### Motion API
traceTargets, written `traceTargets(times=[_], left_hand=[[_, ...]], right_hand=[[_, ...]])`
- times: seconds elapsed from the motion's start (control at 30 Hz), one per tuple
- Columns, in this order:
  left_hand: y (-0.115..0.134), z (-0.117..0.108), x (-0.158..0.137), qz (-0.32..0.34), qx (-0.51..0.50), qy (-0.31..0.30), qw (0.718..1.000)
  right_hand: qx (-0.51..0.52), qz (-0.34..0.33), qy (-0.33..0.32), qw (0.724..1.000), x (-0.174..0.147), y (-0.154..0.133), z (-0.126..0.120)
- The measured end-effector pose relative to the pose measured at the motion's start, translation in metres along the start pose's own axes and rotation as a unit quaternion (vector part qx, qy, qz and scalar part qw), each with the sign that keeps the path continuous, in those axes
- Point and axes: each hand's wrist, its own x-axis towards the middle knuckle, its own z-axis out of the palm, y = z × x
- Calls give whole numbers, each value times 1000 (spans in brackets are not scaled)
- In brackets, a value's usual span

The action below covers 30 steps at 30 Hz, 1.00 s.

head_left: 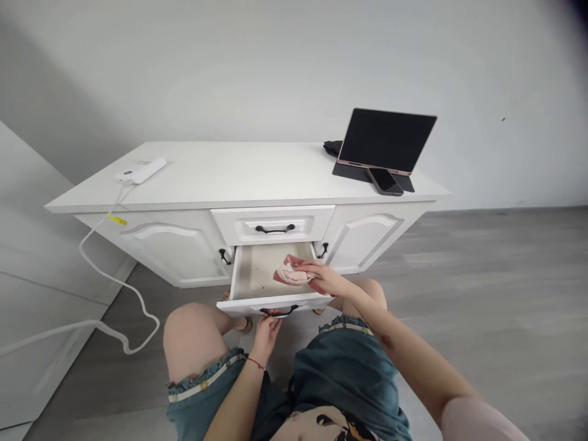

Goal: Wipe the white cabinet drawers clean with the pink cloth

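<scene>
Over the pulled-out lower drawer (245, 269), my right hand (328, 278) grips a small folded pink cloth (294, 274) with pale edging. The exact kind of cloth cannot be made out. My left hand (267, 337) is at the drawer front, its fingers curled at the black drawer handle (287, 311) from below. What shows of the drawer's pale inside is a bare bottom with a few small dark specks.
The white cabinet (239, 174) carries a tablet on a stand (388, 141), a phone (386, 182), a black item (332, 147) and a white power strip (143, 171). A white cord (138, 294) hangs at the left. My knees flank the drawer.
</scene>
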Motion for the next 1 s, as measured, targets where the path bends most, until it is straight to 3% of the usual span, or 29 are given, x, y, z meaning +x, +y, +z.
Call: traceTargets(times=[0.07,0.17,0.33,0.77,1.0], left_hand=[[4,-3,-3,-8,-11,-3,1000],[7,-7,-5,-22,-22,-5,1000],[7,-10,-7,-28,-48,1,998],[-4,-19,1,-38,-137,39,989],[-8,-24,3,-16,-164,33,986]], right_hand=[[2,-10,77,997,-33,-1,9],[-37,39,158,986,-72,11,38],[-143,124,167,968,-94,38,84],[-179,48,121,975,-48,-1,131],[-173,-1,54,983,-5,-42,159]])
